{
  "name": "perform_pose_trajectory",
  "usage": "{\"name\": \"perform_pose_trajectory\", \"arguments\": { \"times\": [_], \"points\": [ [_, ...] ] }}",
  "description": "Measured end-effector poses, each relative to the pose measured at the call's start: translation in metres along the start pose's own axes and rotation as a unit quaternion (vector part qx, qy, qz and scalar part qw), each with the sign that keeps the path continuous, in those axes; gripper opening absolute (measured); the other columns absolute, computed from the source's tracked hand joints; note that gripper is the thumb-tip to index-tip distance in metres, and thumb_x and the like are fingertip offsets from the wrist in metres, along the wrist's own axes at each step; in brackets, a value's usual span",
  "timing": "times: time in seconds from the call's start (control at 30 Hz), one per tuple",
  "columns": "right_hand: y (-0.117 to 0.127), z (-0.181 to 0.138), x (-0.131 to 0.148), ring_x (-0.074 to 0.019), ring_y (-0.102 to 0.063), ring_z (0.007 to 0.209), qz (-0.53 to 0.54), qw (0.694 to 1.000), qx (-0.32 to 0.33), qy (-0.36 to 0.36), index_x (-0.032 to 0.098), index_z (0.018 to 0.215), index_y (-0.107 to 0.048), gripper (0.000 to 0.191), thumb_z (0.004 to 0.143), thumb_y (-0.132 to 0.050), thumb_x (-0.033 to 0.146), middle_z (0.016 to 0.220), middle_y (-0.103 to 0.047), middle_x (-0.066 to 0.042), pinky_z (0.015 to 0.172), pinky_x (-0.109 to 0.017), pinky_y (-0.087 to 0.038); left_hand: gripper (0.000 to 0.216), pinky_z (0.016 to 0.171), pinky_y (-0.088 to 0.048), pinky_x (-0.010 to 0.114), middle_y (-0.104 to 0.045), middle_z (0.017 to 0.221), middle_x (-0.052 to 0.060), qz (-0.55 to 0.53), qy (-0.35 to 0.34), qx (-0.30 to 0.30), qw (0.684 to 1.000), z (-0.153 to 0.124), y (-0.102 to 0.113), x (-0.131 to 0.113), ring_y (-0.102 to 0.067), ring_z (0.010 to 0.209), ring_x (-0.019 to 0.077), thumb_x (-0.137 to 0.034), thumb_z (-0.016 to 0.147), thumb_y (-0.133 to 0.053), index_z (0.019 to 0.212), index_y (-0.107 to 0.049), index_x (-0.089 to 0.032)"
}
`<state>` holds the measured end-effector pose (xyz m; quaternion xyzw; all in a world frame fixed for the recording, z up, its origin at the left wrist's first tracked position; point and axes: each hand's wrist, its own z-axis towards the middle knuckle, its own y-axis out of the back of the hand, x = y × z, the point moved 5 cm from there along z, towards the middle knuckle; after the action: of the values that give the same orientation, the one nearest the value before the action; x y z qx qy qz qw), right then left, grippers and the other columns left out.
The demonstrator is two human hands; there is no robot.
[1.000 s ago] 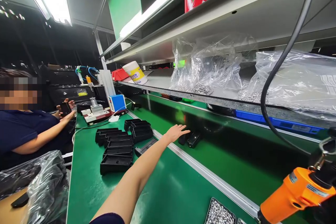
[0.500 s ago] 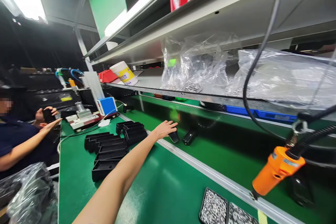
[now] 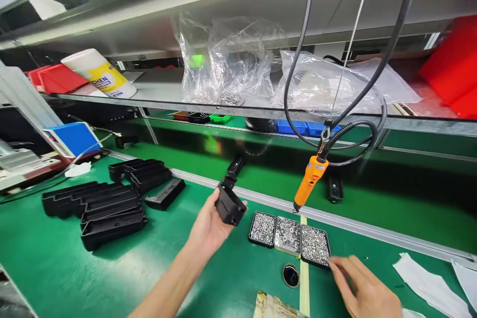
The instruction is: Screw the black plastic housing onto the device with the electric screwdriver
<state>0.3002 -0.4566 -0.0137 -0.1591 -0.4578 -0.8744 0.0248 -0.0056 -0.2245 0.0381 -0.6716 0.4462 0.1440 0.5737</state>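
A second ago your left arm was stretched far out, with the hand open and flat over two small black parts on the belt. Now your left hand point(image 3: 212, 226) is pulled back close to you, and it grips a black plastic part point(image 3: 229, 202) up in the air above the green tabletop point(image 3: 231, 278). So you have picked up one piece, and it sits in your fingers just left of the screw trays.

Your right hand point(image 3: 363, 285) has come into view too. Its fingers are loose and reach toward the corner of the nearest screw tray point(image 3: 315, 245). I cannot tell if it pinches a screw yet.

Your view has also swung to the right. The person who sat on your left is no longer seen.

Now count with me. There are three trays of small silver screws, side by side. One orange screwdriver point(image 3: 308, 184) hangs on its cord just above them. One small black part point(image 3: 334, 188) lies on the belt behind it. On your left is a pile of black shells point(image 3: 108, 201), about ten of them, too tightly stacked to count for sure. One black ring point(image 3: 291, 275) lies near the trays.
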Motion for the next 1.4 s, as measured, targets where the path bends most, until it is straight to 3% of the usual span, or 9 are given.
{"name": "perform_pose_trajectory", "arguments": {
  "times": [0.17,0.33,0.47,0.63,0.77,0.93,1.07,1.27,1.4],
  "points": [
    [-0.039,0.045,0.022,-0.0157,-0.062,0.072,-0.006,0.999,0.033,0.035,0.021,0.107,-0.068,0.035,0.112,-0.042,0.044,0.096,-0.063,-0.004,0.049,-0.023,-0.043,0.037,0.073,-0.067,0.038,-0.077,0.102,0.012,-0.057,0.09,-0.023,0.994,-0.031,-0.008,0.061,-0.078,0.093,0.0305,-0.044,0.1,-0.062,0.126,-0.063,-0.017],
    [-0.054,0.049,0.018,-0.0129,-0.054,0.067,-0.002,0.999,0.039,0.038,0.016,0.094,-0.062,0.031,0.111,-0.055,0.041,0.089,-0.059,-0.003,0.052,-0.021,-0.04,0.048,0.084,-0.067,0.045,-0.077,0.109,0.012,-0.031,0.102,-0.015,0.994,-0.035,0.005,0.078,-0.077,0.1,0.0349,-0.048,0.097,-0.067,0.133,-0.062,-0.016],
    [-0.043,0.041,0.015,-0.0144,-0.058,0.072,0.008,0.999,0.047,0.02,0.016,0.097,-0.062,0.032,0.113,-0.053,0.043,0.091,-0.06,-0.003,0.056,-0.023,-0.045,0.053,0.091,-0.065,0.048,-0.076,0.114,0.016,-0.021,0.1,-0.004,0.995,-0.038,0.011,0.08,-0.076,0.105,0.0368,-0.047,0.096,-0.068,0.136,-0.06,-0.014],
    [-0.029,0.031,0.016,-0.0153,-0.058,0.071,0.034,0.998,0.059,-0.001,0.017,0.103,-0.066,0.042,0.115,-0.045,0.051,0.089,-0.062,-0.003,0.064,-0.027,-0.049,0.05,0.081,-0.067,0.043,-0.077,0.109,0.013,-0.018,0.117,-0.007,0.993,-0.04,0.01,0.084,-0.078,0.095,0.0327,-0.044,0.096,-0.069,0.136,-0.06,-0.016],
    [-0.018,0.025,0.02,-0.0166,-0.058,0.073,0.088,0.995,0.05,-0.023,0.017,0.103,-0.067,0.045,0.113,-0.048,0.057,0.088,-0.062,-0.003,0.067,-0.029,-0.048,0.045,0.085,-0.067,0.044,-0.077,0.105,0.011,-0.02,0.115,-0.017,0.993,-0.039,0.01,0.083,-0.079,0.092,0.0309,-0.043,0.099,-0.063,0.134,-0.062,-0.016],
    [0.01,0.001,0.042,-0.012,-0.048,0.057,0.194,0.975,0.104,-0.035,0.025,0.103,-0.067,0.029,0.109,-0.058,0.052,0.079,-0.059,0.004,0.058,-0.025,-0.045,0.042,0.088,-0.067,0.045,-0.077,0.104,0.01,-0.023,0.111,0.001,0.994,-0.035,0.012,0.082,-0.079,0.09,0.0299,-0.046,0.099,-0.062,0.128,-0.065,-0.015],
    [0.025,-0.02,0.057,-0.0134,-0.06,0.068,0.252,0.955,0.149,-0.035,0.026,0.099,-0.067,0.024,0.108,-0.061,0.048,0.089,-0.065,0.002,0.059,-0.02,-0.05,0.043,0.091,-0.067,0.046,-0.076,0.106,0.01,-0.024,0.112,0.004,0.993,-0.033,0.016,0.084,-0.078,0.091,0.0296,-0.047,0.098,-0.066,0.127,-0.066,-0.016],
    [0.021,-0.026,0.044,-0.0137,-0.066,0.074,0.256,0.956,0.12,-0.082,0.026,0.105,-0.066,0.02,0.108,-0.063,0.045,0.091,-0.067,0.001,0.062,-0.016,-0.052,0.041,0.086,-0.068,0.044,-0.076,0.103,0.008,-0.027,0.112,0.009,0.993,-0.032,0.017,0.084,-0.078,0.088,0.0281,-0.048,0.097,-0.066,0.124,-0.067,-0.017],
    [0.027,-0.032,0.052,-0.0172,-0.069,0.083,0.276,0.949,0.138,-0.058,0.025,0.106,-0.065,0.014,0.108,-0.061,0.038,0.098,-0.068,-0.002,0.065,-0.02,-0.055,0.037,0.081,-0.068,0.04,-0.075,0.099,0.008,-0.03,0.107,0.005,0.994,-0.032,0.017,0.081,-0.078,0.087,0.0277,-0.046,0.098,-0.066,0.12,-0.068,-0.017]
  ]
}}
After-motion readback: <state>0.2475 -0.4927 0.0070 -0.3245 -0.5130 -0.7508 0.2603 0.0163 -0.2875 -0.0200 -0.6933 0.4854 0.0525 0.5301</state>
